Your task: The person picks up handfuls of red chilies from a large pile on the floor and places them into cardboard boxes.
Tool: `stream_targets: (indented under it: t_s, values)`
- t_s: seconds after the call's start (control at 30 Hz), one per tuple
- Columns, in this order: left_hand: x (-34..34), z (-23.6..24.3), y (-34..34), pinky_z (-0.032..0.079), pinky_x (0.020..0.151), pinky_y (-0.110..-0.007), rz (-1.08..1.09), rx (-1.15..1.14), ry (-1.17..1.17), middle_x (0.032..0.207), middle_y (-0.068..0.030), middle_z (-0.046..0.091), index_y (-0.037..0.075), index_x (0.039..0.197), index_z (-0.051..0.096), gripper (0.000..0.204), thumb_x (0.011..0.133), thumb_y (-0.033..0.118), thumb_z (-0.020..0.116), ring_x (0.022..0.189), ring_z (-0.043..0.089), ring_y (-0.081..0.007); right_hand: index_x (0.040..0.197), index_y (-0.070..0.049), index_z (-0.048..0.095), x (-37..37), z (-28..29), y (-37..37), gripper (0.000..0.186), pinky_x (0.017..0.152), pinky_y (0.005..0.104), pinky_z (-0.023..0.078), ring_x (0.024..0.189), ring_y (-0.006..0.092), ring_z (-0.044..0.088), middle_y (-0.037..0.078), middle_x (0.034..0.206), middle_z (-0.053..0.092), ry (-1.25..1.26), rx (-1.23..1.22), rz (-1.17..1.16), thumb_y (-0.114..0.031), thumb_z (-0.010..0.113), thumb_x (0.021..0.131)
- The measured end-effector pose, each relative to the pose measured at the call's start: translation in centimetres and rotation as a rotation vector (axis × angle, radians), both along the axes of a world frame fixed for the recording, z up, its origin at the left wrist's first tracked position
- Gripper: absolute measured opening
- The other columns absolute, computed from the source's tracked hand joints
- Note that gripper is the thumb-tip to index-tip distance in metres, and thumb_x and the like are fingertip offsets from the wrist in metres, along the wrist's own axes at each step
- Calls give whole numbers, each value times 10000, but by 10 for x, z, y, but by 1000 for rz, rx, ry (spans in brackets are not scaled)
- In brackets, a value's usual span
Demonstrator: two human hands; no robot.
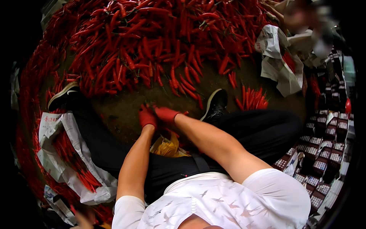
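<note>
Nearest the camera: your own white short-sleeved shirt with a grey bird print (228,200). Past it, your left hand (147,117) and right hand (166,114), both in red gloves, met low over the dark brown floor (122,101). Fingers drawn in, nearly closed by the look of them; a small dark scrap showed at the tips, but I could not tell whether you had hold of it. The gloves presumably spared your skin.

Long, glossy red chilli peppers (171,34) lay heaped just ahead of your hands, probably for easy reach; a small bunch stood apart beside your pale-soled black right shoe (216,105). Your legs, in black trousers (263,128), were splayed, apparently to leave working room between them. An open white woven sack (51,160) at your left held more peppers.

Hard to make out: a crumpled yellow plastic bag (167,147) at your lap, contents hidden; a blurred person (301,19) behind a second, sagging white sack (280,74); dark crates with pale grids (318,168), cut off by the rim.
</note>
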State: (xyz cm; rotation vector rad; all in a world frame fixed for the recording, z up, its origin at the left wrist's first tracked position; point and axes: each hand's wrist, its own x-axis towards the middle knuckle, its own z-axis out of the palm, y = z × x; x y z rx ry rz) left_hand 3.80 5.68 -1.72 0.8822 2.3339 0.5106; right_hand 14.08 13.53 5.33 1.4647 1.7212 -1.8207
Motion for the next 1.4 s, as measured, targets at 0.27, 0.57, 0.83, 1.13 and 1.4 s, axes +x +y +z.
stream_targets:
  t_s: [0.27,0.57,0.83,1.13,1.4]
  values:
    - [12,65,18,487,899,-523,26,-185,127,1283,-219,473,143,1283,436,637,744,308,731,1108,538,-465,1237,-208,587,65,28,139,513,963,485,458,1201,426,484,226,1338,469,-55,1066,609,-231,695,735]
    - [-23,62,3,449,974,-522,270,-167,-21,1360,-269,402,150,1363,395,789,663,204,754,1180,489,-475,1247,-166,579,23,33,202,512,976,471,457,1191,375,515,144,1356,473,208,1178,1199,-145,657,741]
    - [-23,80,14,417,1033,-507,218,-294,-112,1436,-256,343,142,1445,299,916,655,211,758,1267,418,-492,1180,-126,607,57,15,162,409,878,434,509,1012,351,603,151,1287,494,138,996,1514,-136,626,771]
    - [-20,61,1,415,1019,-507,176,-175,92,1425,-192,389,147,1392,361,853,658,256,782,1280,447,-376,1123,-91,600,58,24,163,478,860,436,510,1016,349,605,156,1138,598,228,999,1329,-287,734,708]
    - [-17,56,4,392,1047,-487,257,-62,32,1384,-212,442,117,1388,404,845,638,257,768,1245,474,-405,1015,17,591,22,14,112,556,814,434,526,938,372,679,234,887,693,-358,660,-74,-402,746,684]
